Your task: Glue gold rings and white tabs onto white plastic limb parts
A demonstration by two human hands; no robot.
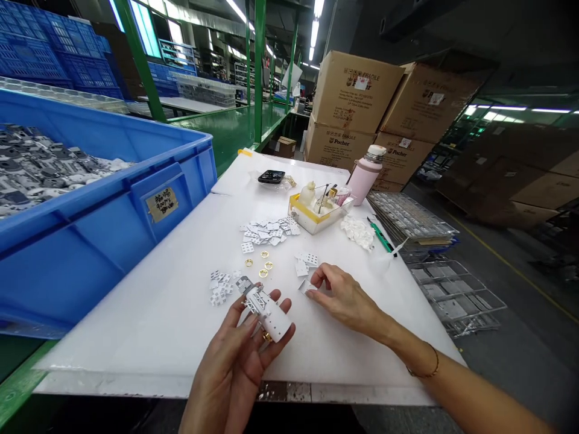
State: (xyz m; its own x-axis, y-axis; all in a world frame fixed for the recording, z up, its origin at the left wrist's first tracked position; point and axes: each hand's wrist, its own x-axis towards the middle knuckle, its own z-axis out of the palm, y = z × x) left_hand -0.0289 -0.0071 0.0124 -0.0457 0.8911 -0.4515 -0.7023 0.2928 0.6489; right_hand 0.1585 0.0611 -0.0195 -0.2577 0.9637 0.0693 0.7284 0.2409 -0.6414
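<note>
In my left hand [246, 352] lies a white cylindrical model part [270, 314] with grey detailing at one end and a bit of gold on its underside; my fingers wrap round it. My right hand [346, 295] pinches a small flat white piece [306, 287] between thumb and fingertips, just above the table. Close behind it are a few white plates with holes [307, 260]. Several gold rings [263, 273] lie beyond the model part. To their left is a pile of small grey-and-white pieces [221, 288], and behind them a larger heap of white plates [270, 230].
A blue crate [113, 199] full of grey and white parts stands left. At the back are a yellow-edged tray [312, 223] with bottles, a pink flask [364, 175], a black device [271, 176], crumpled white tissue [357, 232] and a green pen-like tool [380, 235]. Cartons [353, 102] stand behind.
</note>
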